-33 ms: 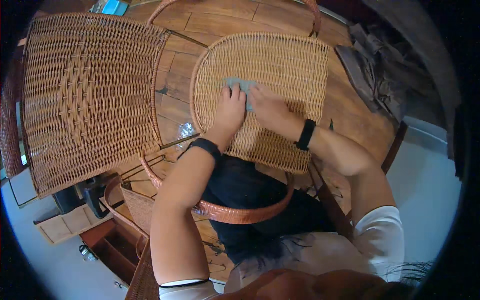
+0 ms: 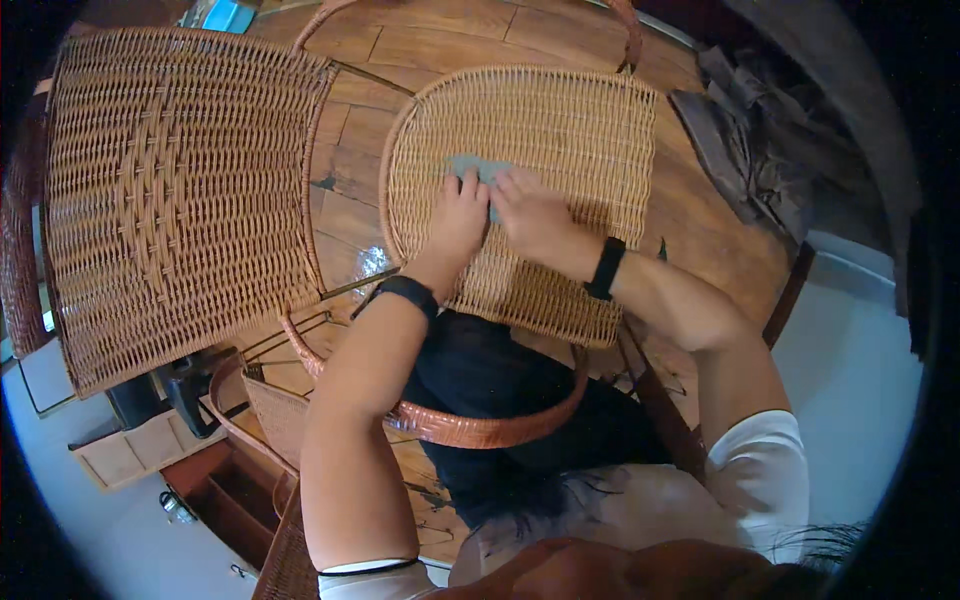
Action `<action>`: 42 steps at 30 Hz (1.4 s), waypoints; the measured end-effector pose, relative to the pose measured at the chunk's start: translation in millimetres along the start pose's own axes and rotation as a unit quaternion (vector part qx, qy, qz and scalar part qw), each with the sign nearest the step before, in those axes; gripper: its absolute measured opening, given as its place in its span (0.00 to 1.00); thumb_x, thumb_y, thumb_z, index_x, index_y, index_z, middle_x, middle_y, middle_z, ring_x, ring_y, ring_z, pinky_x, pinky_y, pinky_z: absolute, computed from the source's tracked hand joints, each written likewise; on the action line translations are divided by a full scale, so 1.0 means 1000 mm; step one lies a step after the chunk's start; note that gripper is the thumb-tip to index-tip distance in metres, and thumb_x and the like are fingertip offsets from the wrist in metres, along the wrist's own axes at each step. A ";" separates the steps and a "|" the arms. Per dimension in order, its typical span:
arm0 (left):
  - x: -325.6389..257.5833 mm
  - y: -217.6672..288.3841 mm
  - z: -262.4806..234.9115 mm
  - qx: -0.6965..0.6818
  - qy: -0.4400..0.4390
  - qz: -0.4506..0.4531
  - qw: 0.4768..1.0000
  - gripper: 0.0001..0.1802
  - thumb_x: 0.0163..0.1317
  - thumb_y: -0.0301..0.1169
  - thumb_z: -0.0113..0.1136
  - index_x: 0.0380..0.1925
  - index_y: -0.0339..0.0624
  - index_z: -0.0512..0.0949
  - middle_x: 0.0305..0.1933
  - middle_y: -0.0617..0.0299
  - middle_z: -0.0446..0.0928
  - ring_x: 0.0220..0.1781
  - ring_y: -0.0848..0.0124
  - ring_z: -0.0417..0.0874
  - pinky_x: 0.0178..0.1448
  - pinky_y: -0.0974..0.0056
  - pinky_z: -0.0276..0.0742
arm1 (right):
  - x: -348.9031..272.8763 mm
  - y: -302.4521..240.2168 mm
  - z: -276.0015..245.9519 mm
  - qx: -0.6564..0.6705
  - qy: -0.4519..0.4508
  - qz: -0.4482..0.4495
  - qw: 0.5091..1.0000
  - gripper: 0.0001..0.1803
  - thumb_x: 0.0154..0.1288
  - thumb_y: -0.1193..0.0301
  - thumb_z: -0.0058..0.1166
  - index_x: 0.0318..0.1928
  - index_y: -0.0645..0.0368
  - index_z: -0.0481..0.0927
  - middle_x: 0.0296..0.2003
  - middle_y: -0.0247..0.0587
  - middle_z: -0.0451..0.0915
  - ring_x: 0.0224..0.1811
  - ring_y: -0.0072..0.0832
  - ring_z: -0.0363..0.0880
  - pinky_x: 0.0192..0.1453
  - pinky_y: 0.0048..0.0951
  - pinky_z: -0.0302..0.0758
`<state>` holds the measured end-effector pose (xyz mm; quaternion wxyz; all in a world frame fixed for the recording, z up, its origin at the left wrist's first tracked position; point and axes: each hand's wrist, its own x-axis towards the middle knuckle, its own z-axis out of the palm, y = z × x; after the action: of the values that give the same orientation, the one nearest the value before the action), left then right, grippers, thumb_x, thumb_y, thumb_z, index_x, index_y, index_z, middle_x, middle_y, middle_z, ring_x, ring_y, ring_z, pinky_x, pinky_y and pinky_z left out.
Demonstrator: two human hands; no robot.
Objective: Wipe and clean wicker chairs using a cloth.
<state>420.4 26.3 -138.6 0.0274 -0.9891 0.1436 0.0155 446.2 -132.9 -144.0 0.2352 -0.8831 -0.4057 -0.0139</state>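
Note:
A tan woven wicker chair seat [image 2: 575, 150] lies before me. On it is a small, flat grey-green cloth [image 2: 466, 163], though its exact material is hard to tell. My left hand [image 2: 461, 215] bends its fingers down onto the cloth's near left part. Close beside it, my right hand [image 2: 535, 215] presses its fingertips against the cloth's right part. Both hands cover much of the cloth, and their fingertips nearly meet. The woven chair back [image 2: 200, 190], with a raised diamond pattern, stretches out to the left, joined to the seat by thin rods.
A glossy reddish-brown armrest [image 2: 480, 430] curves across my dark-clothed legs. Dark crumpled fabric [image 2: 770, 140] lies at the far right. Another wicker piece [image 2: 275, 410] and a brown compartmented box [image 2: 225, 500] are at the lower left. Wood-look flooring [image 2: 430, 40] shows beyond the chair.
My right hand has shifted slightly left, closer to my left hand. The left hand has barely moved, and the cloth stays in about the same place on the seat.

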 end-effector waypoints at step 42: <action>-0.001 -0.085 0.005 0.024 -0.127 -0.128 0.983 0.23 0.57 0.25 0.50 0.55 0.36 0.64 0.66 0.53 0.63 0.54 0.49 0.71 0.57 0.52 0.69 | 0.089 -0.001 0.035 -0.006 -0.032 -0.052 0.998 0.22 0.59 0.70 0.43 0.50 0.73 0.74 0.55 0.55 0.70 0.58 0.45 0.67 0.64 0.38 0.62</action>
<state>443.8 107.8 -138.9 0.0713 -0.9884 0.0119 0.1339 498.9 -54.1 -155.5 0.2163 -0.8623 -0.4579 -0.0001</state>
